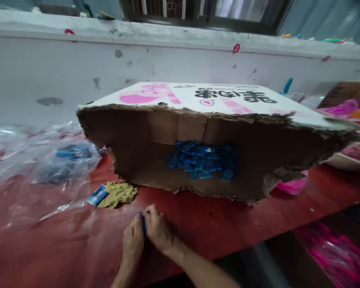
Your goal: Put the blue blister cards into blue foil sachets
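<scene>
My left hand (133, 235) and my right hand (158, 230) are together just above the red tabletop, fingers closed. Pinched between them is a small blue piece (144, 225), mostly covered by the fingers, so its kind cannot be made out. Ahead and to the left lies a pile of yellowish-green, crumpled bits (120, 193), with a flat blue packet (97, 195) against its left side. In front of my hands a cardboard box (156, 176) lies with its torn opening towards me. Deep inside it sits a heap of small shiny blue pieces (201, 160).
Clear plastic bags (63, 176) with blue items inside spread over the left of the red table (48, 248). Pink items (292, 185) lie right of the box. Below the table's front edge, another box holds bright pink pieces (333, 248). A white wall (168, 60) stands behind.
</scene>
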A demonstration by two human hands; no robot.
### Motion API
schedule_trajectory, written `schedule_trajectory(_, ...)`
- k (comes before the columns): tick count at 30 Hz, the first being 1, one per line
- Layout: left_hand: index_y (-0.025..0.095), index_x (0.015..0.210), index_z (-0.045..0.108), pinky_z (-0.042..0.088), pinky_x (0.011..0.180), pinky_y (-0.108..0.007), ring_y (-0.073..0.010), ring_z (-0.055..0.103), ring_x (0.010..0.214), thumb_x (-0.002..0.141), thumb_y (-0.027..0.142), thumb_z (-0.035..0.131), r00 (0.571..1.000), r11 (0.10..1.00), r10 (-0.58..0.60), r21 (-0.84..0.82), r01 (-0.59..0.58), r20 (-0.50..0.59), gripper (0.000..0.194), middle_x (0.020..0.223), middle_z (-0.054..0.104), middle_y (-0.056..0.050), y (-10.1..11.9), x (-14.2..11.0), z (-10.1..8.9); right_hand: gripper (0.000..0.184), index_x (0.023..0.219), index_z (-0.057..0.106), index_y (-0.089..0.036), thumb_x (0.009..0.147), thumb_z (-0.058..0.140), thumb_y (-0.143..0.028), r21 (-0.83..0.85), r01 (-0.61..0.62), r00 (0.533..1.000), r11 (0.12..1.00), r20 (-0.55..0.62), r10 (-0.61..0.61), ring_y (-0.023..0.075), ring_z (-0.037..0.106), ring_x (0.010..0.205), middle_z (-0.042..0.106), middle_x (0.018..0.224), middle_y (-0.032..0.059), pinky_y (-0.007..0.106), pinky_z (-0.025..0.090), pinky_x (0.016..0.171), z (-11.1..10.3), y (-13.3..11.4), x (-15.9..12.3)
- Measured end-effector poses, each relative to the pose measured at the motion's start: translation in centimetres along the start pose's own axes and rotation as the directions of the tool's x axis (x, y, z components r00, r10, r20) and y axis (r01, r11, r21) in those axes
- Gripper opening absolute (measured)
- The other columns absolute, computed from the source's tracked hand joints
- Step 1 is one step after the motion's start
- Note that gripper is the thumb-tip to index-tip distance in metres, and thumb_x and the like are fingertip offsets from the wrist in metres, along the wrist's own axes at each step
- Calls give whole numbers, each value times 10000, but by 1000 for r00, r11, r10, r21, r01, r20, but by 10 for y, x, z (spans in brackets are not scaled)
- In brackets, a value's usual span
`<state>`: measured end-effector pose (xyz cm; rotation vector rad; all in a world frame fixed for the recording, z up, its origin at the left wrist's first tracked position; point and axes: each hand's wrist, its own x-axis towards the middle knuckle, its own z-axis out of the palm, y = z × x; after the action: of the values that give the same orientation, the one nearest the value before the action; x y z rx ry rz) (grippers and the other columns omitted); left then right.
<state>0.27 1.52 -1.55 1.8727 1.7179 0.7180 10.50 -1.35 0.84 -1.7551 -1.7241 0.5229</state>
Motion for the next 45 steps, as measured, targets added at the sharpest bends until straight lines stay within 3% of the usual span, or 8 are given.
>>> schedule_trajectory(6,164,832,565,447,645,-265,-175,627,720,860,322,217,972,984,-17,177,-25,234,383,800,680,-88,10,9,-11,154,984,473,-215,911,339,-236,-80,-46,998,996,31,49,177,657,711,687,783,23,218,396,546,-8,15,6)
schedule_trajectory(12,130,921,537,436,668,-354,-253,640,737,812,242,350,968,947,-73,322,-8,239,243,789,671,-152,12,13,-7,136,928,535,-197,847,438,-148,-217,-60,996,974,50,72,231,626,836,668,878,80,305,438,690,-7,12,12)
schedule_trajectory(17,121,1180,454,455,711,-395,-286,624,889,830,293,323,978,894,-38,445,-59,206,411,1138,593,-200,5,0,-8,122,916,574,-235,807,548,-280,-298,-67,996,952,32,80,256,584,913,618,967,68,357,455,732,-12,14,-2)
schedule_trajectory(22,133,1150,517,449,773,-418,-299,578,990,813,299,305,993,796,102,595,-112,50,432,1134,603,-182,-5,-7,-11,219,1055,568,-294,863,463,-291,-290,-30,998,957,-70,10,179,584,880,601,1011,17,291,437,770,-56,48,20)
schedule_trajectory(28,167,1041,594,405,887,-437,-306,510,1097,746,383,395,950,806,310,516,-288,47,417,1145,608,-144,-5,-1,1,351,1206,500,-273,861,459,-326,-424,-173,964,889,-258,65,291,380,1169,437,1302,89,481,254,953,-133,121,107)
schedule_trajectory(33,182,976,581,414,891,-377,-258,560,1000,768,407,382,892,849,452,310,-429,-3,366,1049,632,-137,26,41,22,333,1136,565,-272,812,540,-345,-475,-179,968,862,-239,70,283,349,1207,451,1307,70,475,276,947,-165,162,131)
schedule_trajectory(41,184,1008,560,455,721,-371,-275,584,885,804,371,305,932,889,363,297,-349,10,377,932,617,-117,81,153,42,275,1054,609,-329,794,552,-262,-470,-72,980,880,-195,-24,238,434,1149,457,1320,-19,428,313,956,-163,175,75)
schedule_trajectory(45,147,1066,545,444,739,-398,-306,566,948,822,375,275,937,901,348,269,-341,21,429,1003,612,-154,92,187,55,237,1034,626,-336,832,507,-298,-427,-75,964,901,-262,-44,183,496,1095,552,1217,-22,349,347,963,-189,197,63)
